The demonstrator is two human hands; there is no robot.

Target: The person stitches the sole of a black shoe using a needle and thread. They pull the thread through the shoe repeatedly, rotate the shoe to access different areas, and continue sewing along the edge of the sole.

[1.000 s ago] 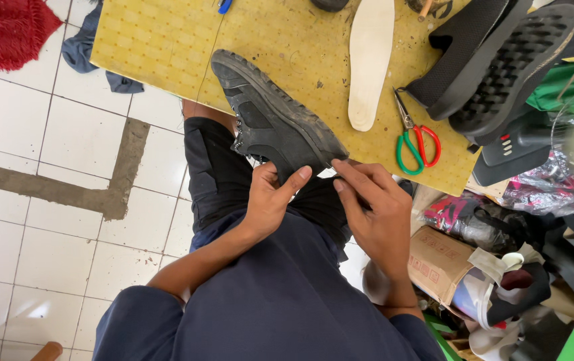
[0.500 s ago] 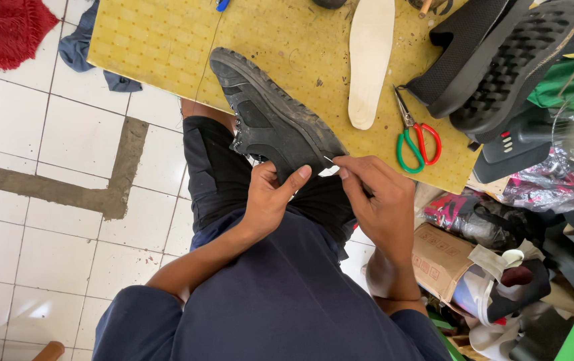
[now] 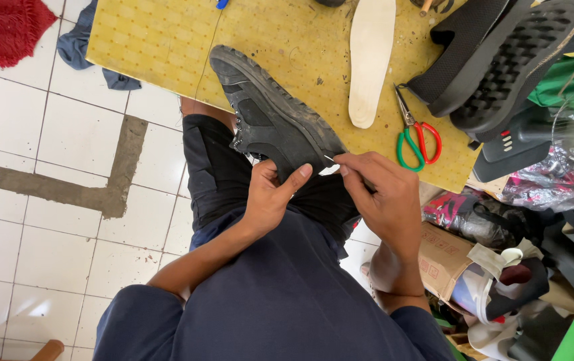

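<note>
A black shoe (image 3: 270,113) lies on its side, toe on the yellow board (image 3: 167,47) and heel over my lap. My left hand (image 3: 270,197) grips the heel end from below, thumb up against the upper. My right hand (image 3: 384,194) pinches a thin needle (image 3: 330,159) at the heel's edge, fingertips touching the shoe. Thread is too fine to make out.
A white insole (image 3: 369,57) and red-and-green scissors (image 3: 415,134) lie on the board. Black soles (image 3: 501,57) are stacked at the right. A cardboard box (image 3: 444,257), bags and clutter sit low right. A red mat (image 3: 3,27) and blue cloth (image 3: 80,47) lie on the tiled floor.
My right hand has drawn closer to the heel, its fingertips now pinching the needle at the shoe's edge. The left hand and the shoe stay almost still.
</note>
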